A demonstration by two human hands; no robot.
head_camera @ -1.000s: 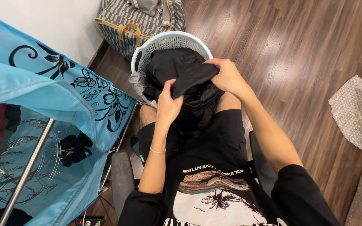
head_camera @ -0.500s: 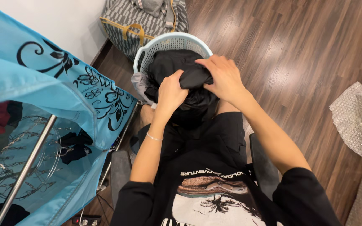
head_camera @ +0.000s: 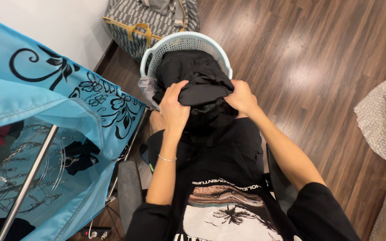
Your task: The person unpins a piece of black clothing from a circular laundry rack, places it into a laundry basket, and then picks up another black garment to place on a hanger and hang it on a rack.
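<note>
- the left hand (head_camera: pixel 174 107) has its fingers curled tight into the near-left edge of a black garment (head_camera: pixel 202 85), thumb tucked under the fold, so nothing shows between fingers and cloth.
- the right hand (head_camera: pixel 242 97) is pinched closed on the opposite edge of the same garment, knuckles up, fingers wrapped around a bunched bit of fabric.
- the garment sits between the two hands, drawn a little taut, just above the person's lap and against the near rim of the basket.
- it looks soft, thin and light, likely to droop and slide wherever it is not held; edges or corners seem the best places to grip, since the middle would only bunch up.
- more dark clothes fill the pale blue laundry basket (head_camera: pixel 182 42) on the wooden floor (head_camera: pixel 313 67).
- behind it stands a grey patterned bag (head_camera: pixel 135 24) with yellow handles.
- to the left is a blue fabric wardrobe cover (head_camera: pixel 45 93) over metal rails; bubble wrap (head_camera: pixel 383 120) lies at right.
</note>
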